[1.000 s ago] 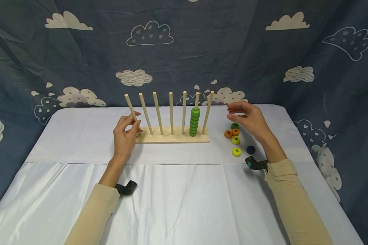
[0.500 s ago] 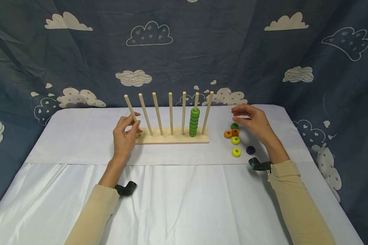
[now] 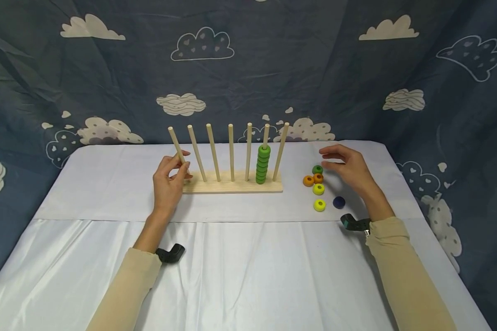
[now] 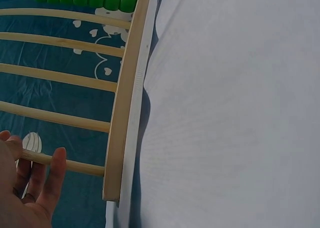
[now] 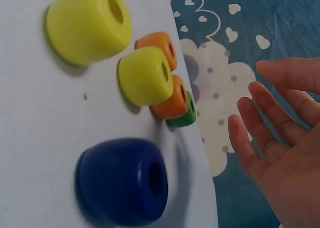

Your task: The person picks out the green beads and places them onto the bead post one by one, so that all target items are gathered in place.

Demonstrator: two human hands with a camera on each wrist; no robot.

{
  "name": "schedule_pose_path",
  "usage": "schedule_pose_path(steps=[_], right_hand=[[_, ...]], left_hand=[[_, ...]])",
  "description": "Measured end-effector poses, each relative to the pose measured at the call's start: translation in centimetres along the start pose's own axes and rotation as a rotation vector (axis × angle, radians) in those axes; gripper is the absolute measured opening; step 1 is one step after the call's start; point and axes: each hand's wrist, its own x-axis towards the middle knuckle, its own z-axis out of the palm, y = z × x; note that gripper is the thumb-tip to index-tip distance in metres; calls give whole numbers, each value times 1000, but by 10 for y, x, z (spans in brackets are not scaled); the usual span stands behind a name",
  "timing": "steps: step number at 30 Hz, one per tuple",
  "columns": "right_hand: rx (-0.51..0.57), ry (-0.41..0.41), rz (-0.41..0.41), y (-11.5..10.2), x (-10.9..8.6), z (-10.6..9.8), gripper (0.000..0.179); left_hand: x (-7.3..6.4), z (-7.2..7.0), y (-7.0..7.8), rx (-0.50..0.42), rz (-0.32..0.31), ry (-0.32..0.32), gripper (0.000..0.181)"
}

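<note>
A wooden bead rack with upright pegs stands on the table, its base (image 3: 232, 187) lying crosswise. My left hand (image 3: 167, 186) holds the leftmost peg (image 3: 174, 138), thumb and fingers around it in the left wrist view. A stack of green beads (image 3: 262, 164) fills most of the second peg from the right. Right of the rack, my right hand (image 3: 351, 169) hovers with relaxed fingers and holds nothing. Below it lie a dark green bead (image 3: 317, 171), two orange beads (image 3: 307, 183), two yellow beads (image 3: 319, 209) and a dark blue bead (image 5: 117, 183).
A white cloth (image 3: 248, 266) covers the table, with a seam running across it. Behind hangs a dark blue curtain (image 3: 273, 69) with cloud prints. A black wrist camera sits on each wrist.
My right hand has drifted a little to the right, away from the rack. My left hand stays on the leftmost peg, and the beads have not moved.
</note>
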Motion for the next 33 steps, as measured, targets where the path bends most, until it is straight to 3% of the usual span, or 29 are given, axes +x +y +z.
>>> schedule_pose_path(steps=[14, 21, 33], right_hand=[[16, -28, 14, 17, 4, 0, 44], [-12, -76, 67, 23, 7, 1, 50], [-54, -154, 76, 28, 10, 7, 58]], left_hand=[[1, 0, -1, 16, -1, 2, 26], [1, 1, 0, 13, -2, 1, 26], [1, 3, -1, 14, 2, 10, 29]])
